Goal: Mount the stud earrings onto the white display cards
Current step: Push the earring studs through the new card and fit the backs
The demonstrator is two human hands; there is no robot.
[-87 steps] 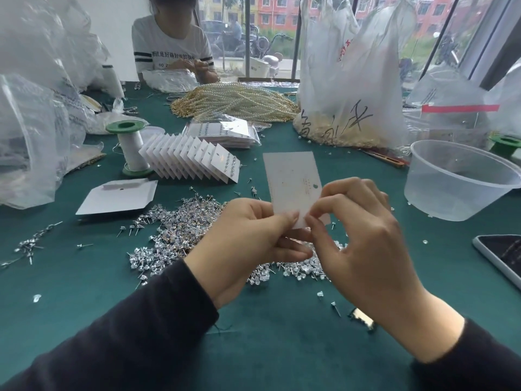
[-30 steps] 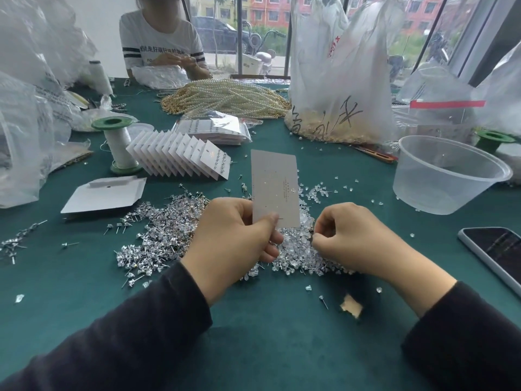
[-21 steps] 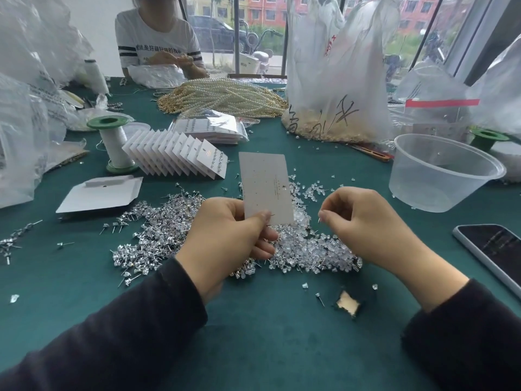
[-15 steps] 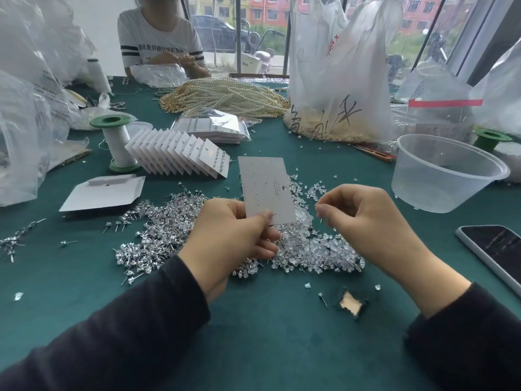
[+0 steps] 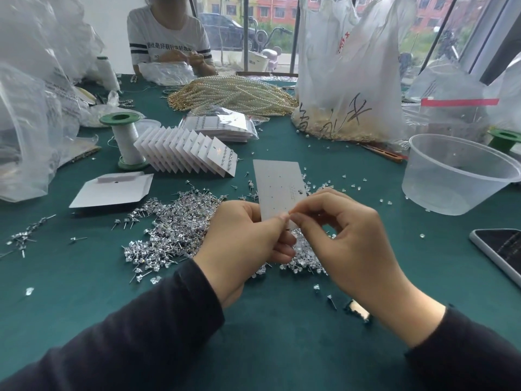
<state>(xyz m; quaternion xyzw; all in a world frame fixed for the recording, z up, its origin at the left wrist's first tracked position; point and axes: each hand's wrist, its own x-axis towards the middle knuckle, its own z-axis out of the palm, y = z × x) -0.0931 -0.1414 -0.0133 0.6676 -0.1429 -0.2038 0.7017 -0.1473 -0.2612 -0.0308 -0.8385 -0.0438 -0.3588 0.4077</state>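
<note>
My left hand pinches the bottom edge of a white display card and holds it upright above the table. My right hand has thumb and forefinger pressed together at the card's lower right corner, against my left thumb; whatever they pinch is too small to see. Below both hands, a heap of silver stud earrings spreads over the green table. A fanned row of filled cards stands behind the heap.
A clear plastic tub stands at right, a phone nearer the right edge. A green-capped thread spool, a flat white card sleeve, pearl strands and plastic bags lie farther back. Another person works across the table.
My right hand rose from the earring heap and moved left to the card's lower corner, meeting my left thumb. My left hand kept hold of the card.
</note>
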